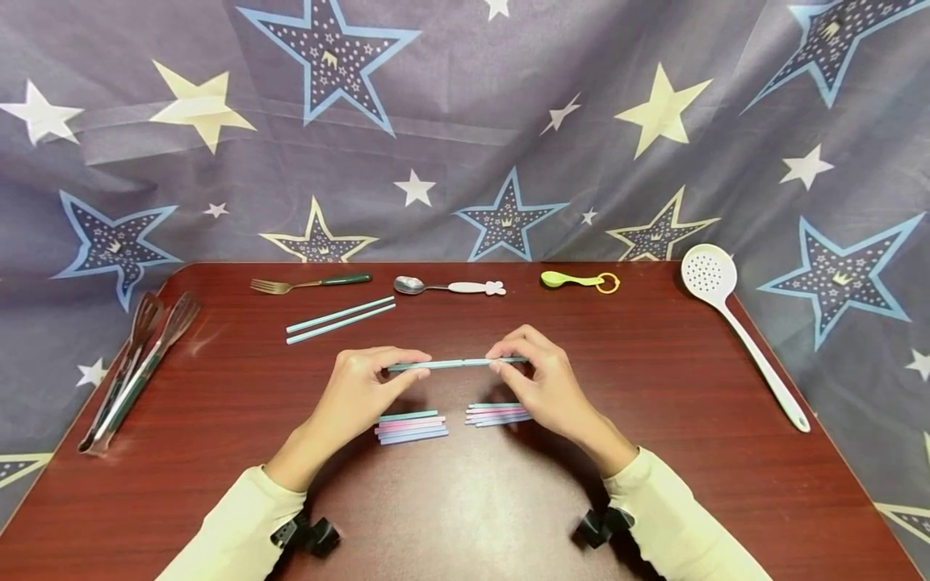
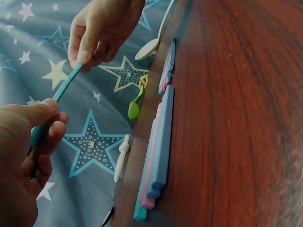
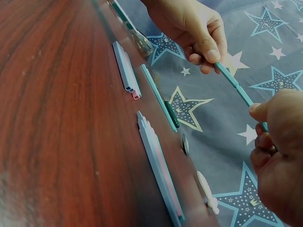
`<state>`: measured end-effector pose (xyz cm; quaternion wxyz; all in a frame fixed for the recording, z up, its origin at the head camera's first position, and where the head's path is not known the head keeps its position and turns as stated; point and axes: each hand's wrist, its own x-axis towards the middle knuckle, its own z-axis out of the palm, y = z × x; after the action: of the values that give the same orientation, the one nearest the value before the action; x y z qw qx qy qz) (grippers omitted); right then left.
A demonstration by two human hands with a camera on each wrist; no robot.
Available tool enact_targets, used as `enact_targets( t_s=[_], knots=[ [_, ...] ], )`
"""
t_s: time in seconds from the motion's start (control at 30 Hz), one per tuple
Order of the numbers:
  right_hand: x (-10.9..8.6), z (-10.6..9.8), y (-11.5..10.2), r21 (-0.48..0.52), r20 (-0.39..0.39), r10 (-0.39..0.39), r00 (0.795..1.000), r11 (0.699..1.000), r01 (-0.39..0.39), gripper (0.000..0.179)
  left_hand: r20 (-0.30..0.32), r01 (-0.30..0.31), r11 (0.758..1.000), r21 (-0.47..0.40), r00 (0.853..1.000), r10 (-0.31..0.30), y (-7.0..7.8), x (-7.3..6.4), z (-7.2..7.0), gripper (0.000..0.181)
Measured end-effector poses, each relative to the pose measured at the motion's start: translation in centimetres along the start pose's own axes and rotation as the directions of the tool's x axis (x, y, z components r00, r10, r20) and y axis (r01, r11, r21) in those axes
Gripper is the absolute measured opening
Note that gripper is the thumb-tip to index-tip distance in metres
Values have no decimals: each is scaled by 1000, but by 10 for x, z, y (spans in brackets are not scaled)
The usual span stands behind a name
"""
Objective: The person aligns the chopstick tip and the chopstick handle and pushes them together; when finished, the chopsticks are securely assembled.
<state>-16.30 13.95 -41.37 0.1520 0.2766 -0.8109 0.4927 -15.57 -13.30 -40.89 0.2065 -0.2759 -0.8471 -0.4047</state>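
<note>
stick [image 1: 445, 364], teal with a seam [image 1: 462, 362] midway, runs between left hand [image 1: 358, 390] and right hand [image 1: 546, 384], each pinching its side above the bench [image 1: 465, 500]. i'd keep both halves dead straight and grip near the seam, though from here i can't tell whether it's seated.

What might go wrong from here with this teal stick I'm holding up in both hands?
First, the teal stick has a visible seam between your left hand and right hand, so it might bend or part there if you pull unevenly. Second, your fingers only pinch this thin stick, so it could slip. Third, lowering your hands could knock the left pile or right pile of sticks out of line.
</note>
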Motion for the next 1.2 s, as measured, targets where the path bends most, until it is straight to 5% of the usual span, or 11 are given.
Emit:
enact_targets(
  t_s=[0.23,0.57,1.2],
  knots=[
    [0,1,-2,-19,9,-15,1000,1000,16,12,-27,-28,1000,-1,999,28,0,-1,1,14],
    [-3,3,-4,-24,4,-61,998,998,61,10,-51,-149,989,-18,988,147,-3,-4,7,22],
    [-4,10,-3,-21,15,-33,999,999,33,6,-38,-166,986,-15,986,165,-4,-4,6,21]
  ],
)
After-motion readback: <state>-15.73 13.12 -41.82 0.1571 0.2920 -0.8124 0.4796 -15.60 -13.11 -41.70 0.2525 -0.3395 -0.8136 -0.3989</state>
